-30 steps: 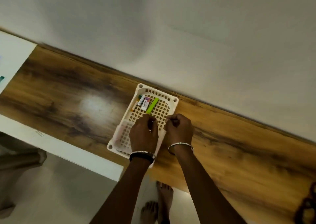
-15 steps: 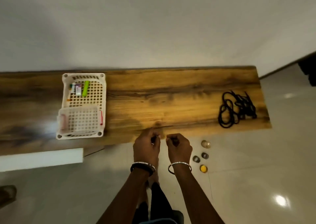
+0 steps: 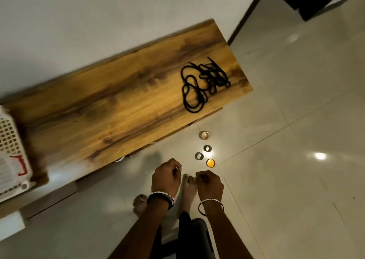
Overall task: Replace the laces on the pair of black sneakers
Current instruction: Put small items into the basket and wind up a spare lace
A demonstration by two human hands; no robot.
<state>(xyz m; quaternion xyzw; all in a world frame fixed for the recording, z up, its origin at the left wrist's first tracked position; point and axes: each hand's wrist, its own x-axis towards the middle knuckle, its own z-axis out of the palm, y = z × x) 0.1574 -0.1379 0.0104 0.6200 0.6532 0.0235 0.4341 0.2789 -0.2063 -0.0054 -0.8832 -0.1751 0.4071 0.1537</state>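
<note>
A tangle of black laces (image 3: 204,84) lies on the right end of the wooden tabletop (image 3: 110,104). No sneakers are clearly in view; a small white and black edge (image 3: 120,158) peeks out from under the table's front. My left hand (image 3: 166,177) and my right hand (image 3: 210,184) hang side by side over the floor, in front of the table and well below the laces. Both are curled into fists. A thin pale sliver shows at my left fingertips; I cannot tell what it is.
A white plastic basket (image 3: 9,150) sits at the table's left end. On the tiled floor just beyond my hands stand a glass jar (image 3: 204,135), two grey rings (image 3: 207,148) and an orange lid (image 3: 210,163). My bare feet (image 3: 188,187) are below my hands.
The view has swung right and down, from the basket to the table's right end and the floor. My hands came off the basket and back from the table, still curled.
</note>
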